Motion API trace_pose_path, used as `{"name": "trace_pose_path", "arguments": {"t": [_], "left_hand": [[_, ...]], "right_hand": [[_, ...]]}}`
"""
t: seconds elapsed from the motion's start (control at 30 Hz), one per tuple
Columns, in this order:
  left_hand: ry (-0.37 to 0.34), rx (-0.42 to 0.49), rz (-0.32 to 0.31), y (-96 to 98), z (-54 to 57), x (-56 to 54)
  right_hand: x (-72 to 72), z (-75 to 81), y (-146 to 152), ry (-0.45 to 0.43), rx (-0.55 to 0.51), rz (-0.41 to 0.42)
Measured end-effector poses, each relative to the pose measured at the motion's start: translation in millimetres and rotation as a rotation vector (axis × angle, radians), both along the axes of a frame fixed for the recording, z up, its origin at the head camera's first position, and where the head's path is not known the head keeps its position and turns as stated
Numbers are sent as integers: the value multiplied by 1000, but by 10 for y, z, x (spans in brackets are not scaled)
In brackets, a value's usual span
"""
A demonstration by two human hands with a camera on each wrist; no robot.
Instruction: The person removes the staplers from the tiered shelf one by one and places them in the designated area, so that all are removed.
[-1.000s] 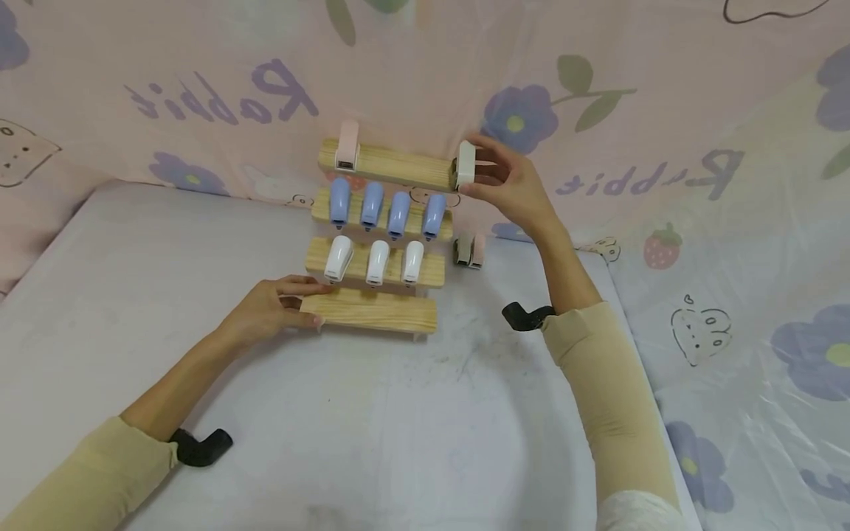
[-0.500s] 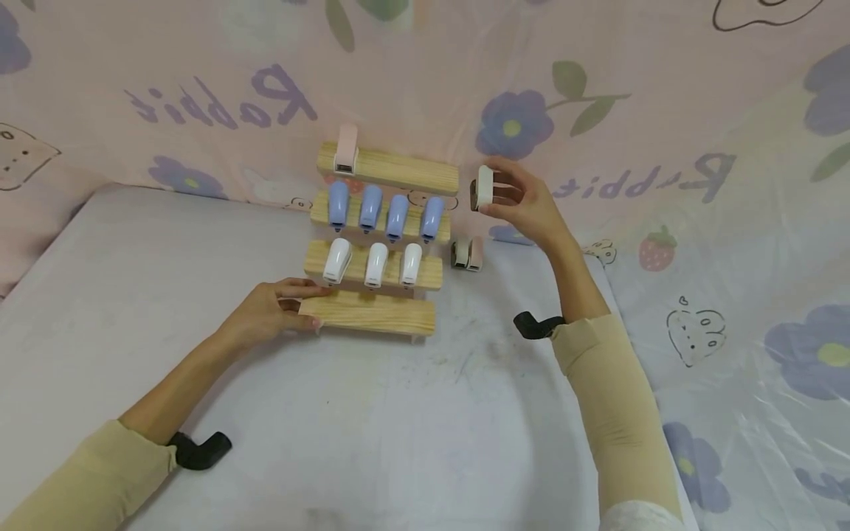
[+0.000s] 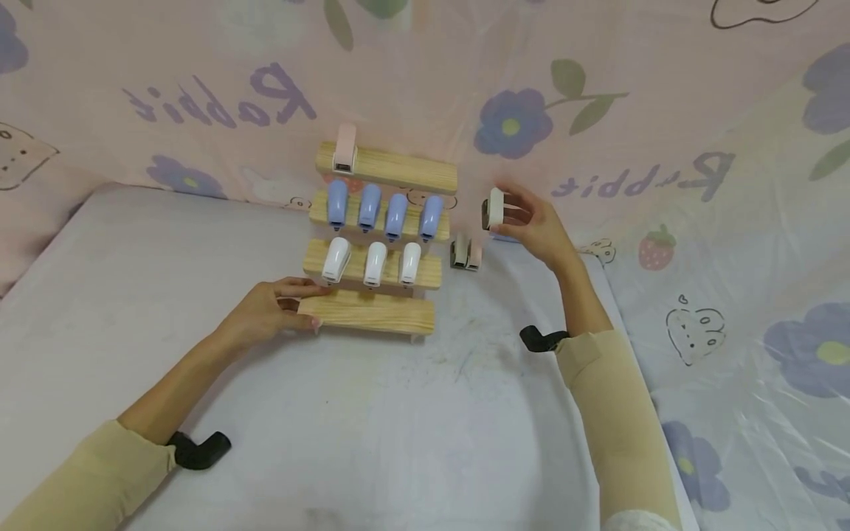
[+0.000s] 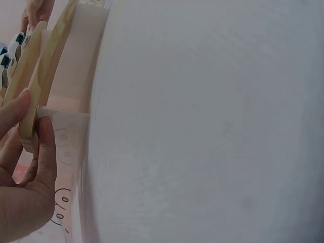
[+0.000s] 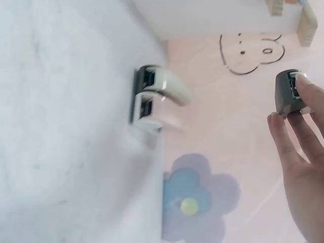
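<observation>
A tiered shelf of pale wooden boards stands against the backdrop, and my left hand (image 3: 261, 316) grips the left end of its lowest board (image 3: 378, 313). In the left wrist view the thumb and fingers pinch that board's end (image 4: 45, 76) from both faces. Right of the shelf, my right hand (image 3: 539, 225) holds a small white-and-dark stapler (image 3: 495, 209) in the air, between thumb and fingers. The right wrist view shows its dark front (image 5: 286, 96). Below it, a greyish stapler (image 3: 460, 251) and a pink one (image 3: 475, 257) stand side by side on the table.
One pink stapler (image 3: 344, 149) sits at the left of the top board (image 3: 408, 168). Several blue staplers (image 3: 369, 206) fill the second board; three white ones (image 3: 375, 263) are on the third. A patterned cloth (image 3: 398, 81) hangs close behind the shelf.
My right hand has carried the white-and-dark stapler off the top board's right end, then right and downward. The left hand has kept its grip on the lowest board.
</observation>
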State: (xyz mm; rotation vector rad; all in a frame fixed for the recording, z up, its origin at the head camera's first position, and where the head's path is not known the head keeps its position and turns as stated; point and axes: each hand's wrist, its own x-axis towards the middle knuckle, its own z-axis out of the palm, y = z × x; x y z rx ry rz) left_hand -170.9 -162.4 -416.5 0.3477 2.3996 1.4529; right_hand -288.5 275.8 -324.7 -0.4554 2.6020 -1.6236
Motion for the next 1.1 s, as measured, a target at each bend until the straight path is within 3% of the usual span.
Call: {"name": "trace_pose_path", "arguments": {"t": [0.57, 1.1], "left_hand": [[-21, 38, 11, -31, -11, 7], [-27, 43, 18, -26, -10, 4]], "right_hand": [[54, -392, 268, -49, -9, -35], [45, -754, 382, -99, 112, -68]]}}
